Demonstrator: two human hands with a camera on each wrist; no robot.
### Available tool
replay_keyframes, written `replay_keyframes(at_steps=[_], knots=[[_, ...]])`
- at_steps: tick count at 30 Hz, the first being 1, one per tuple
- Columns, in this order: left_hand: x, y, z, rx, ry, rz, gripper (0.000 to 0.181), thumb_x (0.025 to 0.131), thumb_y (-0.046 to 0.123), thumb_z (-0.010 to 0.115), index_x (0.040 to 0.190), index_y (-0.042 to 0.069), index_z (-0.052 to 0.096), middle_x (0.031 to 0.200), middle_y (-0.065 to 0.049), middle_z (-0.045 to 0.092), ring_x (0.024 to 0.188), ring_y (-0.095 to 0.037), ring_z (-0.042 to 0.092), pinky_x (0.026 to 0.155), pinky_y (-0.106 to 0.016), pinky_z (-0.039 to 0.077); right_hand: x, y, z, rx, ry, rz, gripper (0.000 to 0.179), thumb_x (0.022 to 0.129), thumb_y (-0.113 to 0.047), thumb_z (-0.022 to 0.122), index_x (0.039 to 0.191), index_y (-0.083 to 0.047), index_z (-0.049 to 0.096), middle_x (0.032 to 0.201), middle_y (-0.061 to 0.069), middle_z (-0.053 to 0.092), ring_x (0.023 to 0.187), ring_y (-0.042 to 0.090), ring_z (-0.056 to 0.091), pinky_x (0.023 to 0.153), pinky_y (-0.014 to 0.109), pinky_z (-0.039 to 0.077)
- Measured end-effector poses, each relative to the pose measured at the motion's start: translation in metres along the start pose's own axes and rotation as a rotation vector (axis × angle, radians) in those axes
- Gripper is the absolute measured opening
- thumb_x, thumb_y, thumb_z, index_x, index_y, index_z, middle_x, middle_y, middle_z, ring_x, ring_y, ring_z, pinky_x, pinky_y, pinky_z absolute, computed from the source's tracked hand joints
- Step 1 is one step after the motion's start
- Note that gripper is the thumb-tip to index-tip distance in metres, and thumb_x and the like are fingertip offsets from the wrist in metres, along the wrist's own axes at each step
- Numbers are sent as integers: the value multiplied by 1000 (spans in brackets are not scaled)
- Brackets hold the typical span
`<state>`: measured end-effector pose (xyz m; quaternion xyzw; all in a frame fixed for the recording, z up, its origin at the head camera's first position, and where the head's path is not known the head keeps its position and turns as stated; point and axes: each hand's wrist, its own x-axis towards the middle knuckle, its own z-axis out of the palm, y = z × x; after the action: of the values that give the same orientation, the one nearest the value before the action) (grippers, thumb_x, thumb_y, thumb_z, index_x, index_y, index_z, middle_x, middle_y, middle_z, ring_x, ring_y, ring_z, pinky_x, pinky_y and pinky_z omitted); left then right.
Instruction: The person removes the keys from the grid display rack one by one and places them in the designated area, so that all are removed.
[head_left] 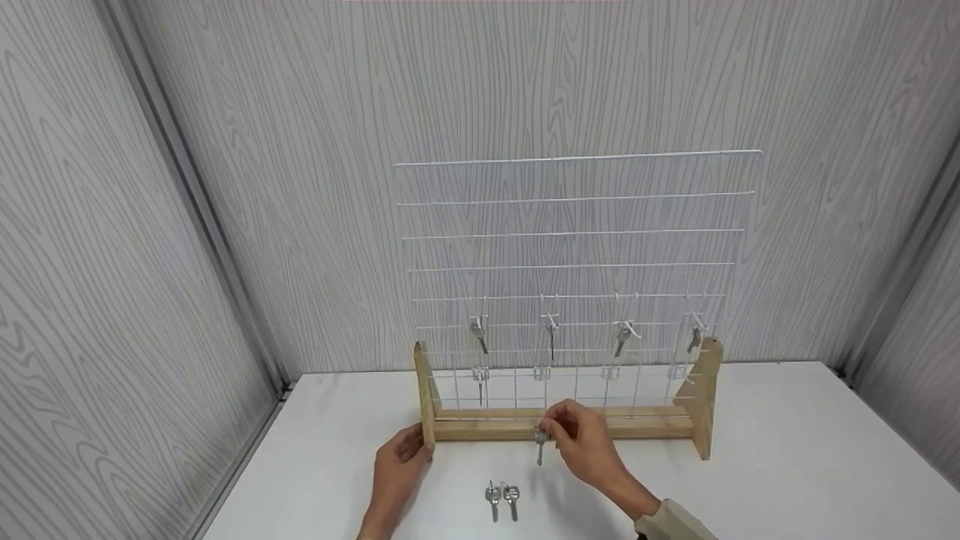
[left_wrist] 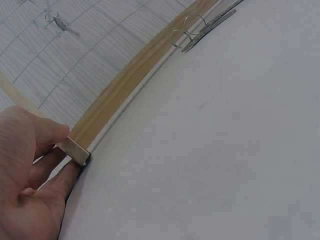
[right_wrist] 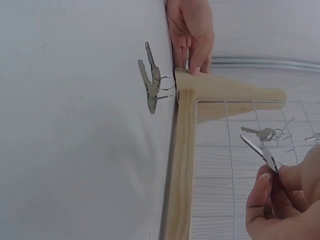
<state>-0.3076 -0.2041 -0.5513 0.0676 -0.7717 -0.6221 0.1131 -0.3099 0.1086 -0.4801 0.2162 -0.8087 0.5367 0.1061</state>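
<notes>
My right hand (head_left: 589, 448) pinches a silver key (head_left: 540, 453) near its bow, the blade pointing down, in front of the rack's wooden base bar (head_left: 480, 430). In the right wrist view the key (right_wrist: 254, 146) sticks out past the thumb and fingertips; its ring is partly hidden. My left hand (head_left: 400, 466) holds the left wooden end piece (head_left: 424, 390) of the rack, thumb on one side and fingers on the other, as the left wrist view shows at the end piece's tip (left_wrist: 75, 151). Two ringed keys (head_left: 511, 501) lie side by side on the table before the rack.
A white wire grid (head_left: 577, 232) rises from the base. Several keys hang along its upper hook row, one being a key (head_left: 623, 339) right of centre. Another key (head_left: 481, 391) hangs lower left, beside bare hooks (head_left: 611, 373). The right end piece (head_left: 701, 397) stands upright.
</notes>
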Motion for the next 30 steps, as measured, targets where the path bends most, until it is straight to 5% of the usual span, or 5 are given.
replay_keyframes(at_steps=[11,20,30], knots=[[-1,0,0,16,0,-10,46,101,7,69,145,-4,60,146,-28,63,137,-43,61,106,-36,63,-4,9,2,-23,-86,28,5,104,-7,69,101,-3,72,93,9,76,72,4,65,62,18,60],[-1,0,-1,12,3,-13,46,101,7,69,145,-4,60,144,-27,65,136,-42,63,104,-34,64,-7,17,7,8,-142,53,6,102,-8,72,100,-3,71,91,5,76,78,24,71,60,17,58],[-1,0,-1,-13,-18,-9,48,101,7,68,146,-6,58,145,-29,63,137,-43,62,103,-35,65,-9,23,13,31,-218,91,4,100,-3,73,96,-2,71,89,8,76,76,15,69,58,15,54]])
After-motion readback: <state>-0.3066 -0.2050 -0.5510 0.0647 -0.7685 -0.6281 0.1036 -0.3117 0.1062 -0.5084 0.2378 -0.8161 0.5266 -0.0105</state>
